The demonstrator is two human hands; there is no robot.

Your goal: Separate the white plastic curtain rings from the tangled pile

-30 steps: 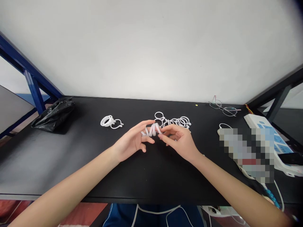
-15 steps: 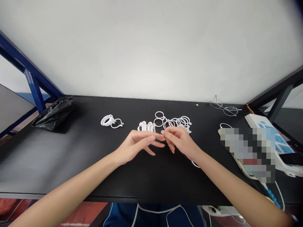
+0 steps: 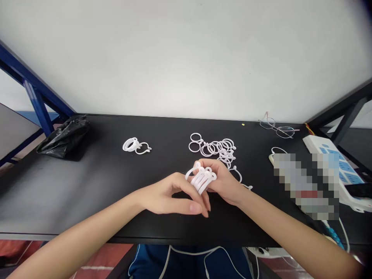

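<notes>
Several white open plastic rings with small round eyelets (image 3: pixel 203 181) sit bunched together between my hands, seemingly looped over fingers of my left hand (image 3: pixel 174 197). That hand's thumb and index finger stretch out to the right below the bunch; its other fingers are partly hidden. My right hand (image 3: pixel 222 178) is closed at the bunch's upper right side, its fingertips pinching a ring (image 3: pixel 190 171) at the left end. Just beyond my right hand lies a loose pile of similar white rings (image 3: pixel 223 147), with a few trailing beside my wrist.
A small cluster of white rings (image 3: pixel 132 144) lies left of centre on the black table (image 3: pixel 87 186). A black plastic bag (image 3: pixel 65 137) sits at far left. To the right are eyeglasses (image 3: pixel 277 128), a pixelated phone-like object (image 3: pixel 308 186) and a white power strip (image 3: pixel 334 159). Cables hang below the table edge.
My left hand has turned and dropped, bringing the ring bunch from behind it into view between both hands. My right fingertips have moved from the left fingertips to the rings.
</notes>
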